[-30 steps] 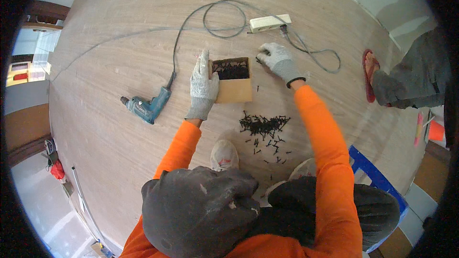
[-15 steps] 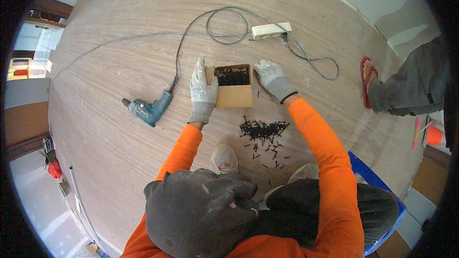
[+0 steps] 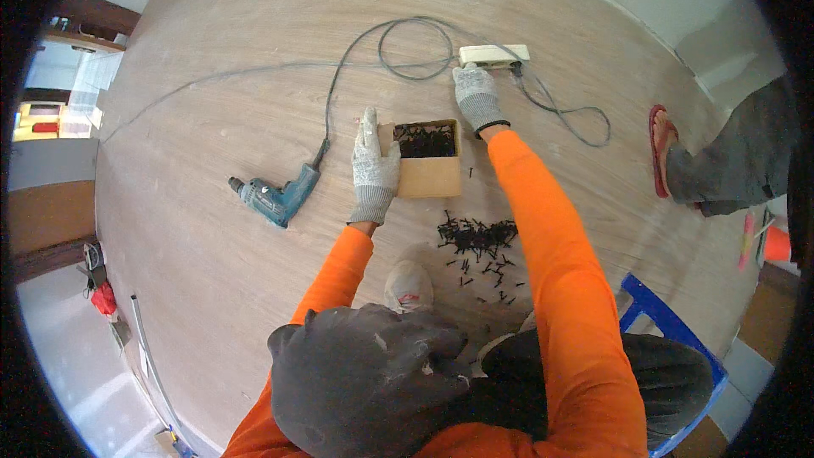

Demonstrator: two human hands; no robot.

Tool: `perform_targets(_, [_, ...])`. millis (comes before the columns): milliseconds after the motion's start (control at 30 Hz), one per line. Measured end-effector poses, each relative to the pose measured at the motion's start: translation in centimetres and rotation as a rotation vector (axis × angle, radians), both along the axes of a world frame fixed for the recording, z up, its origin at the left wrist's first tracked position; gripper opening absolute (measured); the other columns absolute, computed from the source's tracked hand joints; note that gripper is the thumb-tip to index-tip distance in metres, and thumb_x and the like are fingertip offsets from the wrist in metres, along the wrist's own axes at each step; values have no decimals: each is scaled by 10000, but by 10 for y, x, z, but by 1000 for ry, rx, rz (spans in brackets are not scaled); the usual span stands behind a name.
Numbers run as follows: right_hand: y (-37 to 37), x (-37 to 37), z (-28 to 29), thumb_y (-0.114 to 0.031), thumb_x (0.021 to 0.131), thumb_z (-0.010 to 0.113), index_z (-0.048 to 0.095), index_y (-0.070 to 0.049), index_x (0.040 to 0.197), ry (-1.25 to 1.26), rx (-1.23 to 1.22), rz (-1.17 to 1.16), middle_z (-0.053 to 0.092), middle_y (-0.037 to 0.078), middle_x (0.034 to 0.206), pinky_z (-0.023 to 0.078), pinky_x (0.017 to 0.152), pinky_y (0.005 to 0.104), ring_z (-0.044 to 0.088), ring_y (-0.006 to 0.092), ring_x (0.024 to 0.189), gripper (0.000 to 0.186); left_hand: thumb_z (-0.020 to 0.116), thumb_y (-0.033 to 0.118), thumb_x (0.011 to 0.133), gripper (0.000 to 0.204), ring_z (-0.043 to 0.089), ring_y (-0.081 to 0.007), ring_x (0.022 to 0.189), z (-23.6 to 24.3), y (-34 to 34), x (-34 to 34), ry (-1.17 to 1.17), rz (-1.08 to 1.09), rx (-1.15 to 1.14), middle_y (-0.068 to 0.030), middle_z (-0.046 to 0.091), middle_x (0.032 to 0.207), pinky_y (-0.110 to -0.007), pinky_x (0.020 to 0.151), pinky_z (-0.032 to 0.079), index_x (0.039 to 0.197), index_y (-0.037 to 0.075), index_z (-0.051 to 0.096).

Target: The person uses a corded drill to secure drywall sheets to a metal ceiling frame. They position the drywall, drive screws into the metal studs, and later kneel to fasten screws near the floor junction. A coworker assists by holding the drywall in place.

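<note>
My gloved left hand (image 3: pixel 374 165) rests against the left side of a cardboard box (image 3: pixel 428 178), fingers stretched forward. Black screws (image 3: pixel 424 137) fill the box's open part. Beyond its top-right corner, my gloved right hand (image 3: pixel 476 89) reaches down beside a white power strip (image 3: pixel 494 53), fingers curled, their tips hidden from view. A loose pile of black screws (image 3: pixel 475 237) lies on the wooden board floor below the box.
A teal drill (image 3: pixel 275 195) lies at the left, its cable looping behind the box. Another person's sandalled foot (image 3: pixel 661 148) is at the right. A blue plastic object (image 3: pixel 643 305) is by my right leg; a metal rod (image 3: pixel 148 356) lies at the lower left.
My right hand has moved forward from beside the box toward the power strip. My left hand stays at the box; the view has shifted slightly.
</note>
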State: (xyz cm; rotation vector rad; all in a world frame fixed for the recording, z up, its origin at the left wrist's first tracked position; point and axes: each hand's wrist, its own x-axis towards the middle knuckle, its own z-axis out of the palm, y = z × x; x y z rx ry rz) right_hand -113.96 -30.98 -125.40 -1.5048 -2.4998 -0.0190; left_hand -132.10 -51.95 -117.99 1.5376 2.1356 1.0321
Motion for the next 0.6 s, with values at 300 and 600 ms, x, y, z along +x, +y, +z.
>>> perform_targets(300, [-12, 21, -4, -164, 980, 539, 688, -96, 1020, 171, 284, 246, 680, 170, 989, 571, 812, 479, 713, 342, 944, 169, 681, 60, 935, 767, 508, -390, 1436, -8, 1, 0, 37, 15, 46, -246, 501, 1568, -458, 1205, 410, 1630, 55, 357])
perform_targets(600, [-15, 47, 42, -215, 915, 755, 777, -43, 1133, 921, -732, -107, 785, 142, 950, 573, 774, 383, 735, 245, 816, 278, 686, 65, 944, 793, 373, -410, 1539, -5, -14, 0, -83, -1, -14, -256, 431, 1624, -464, 1255, 343, 1646, 42, 318])
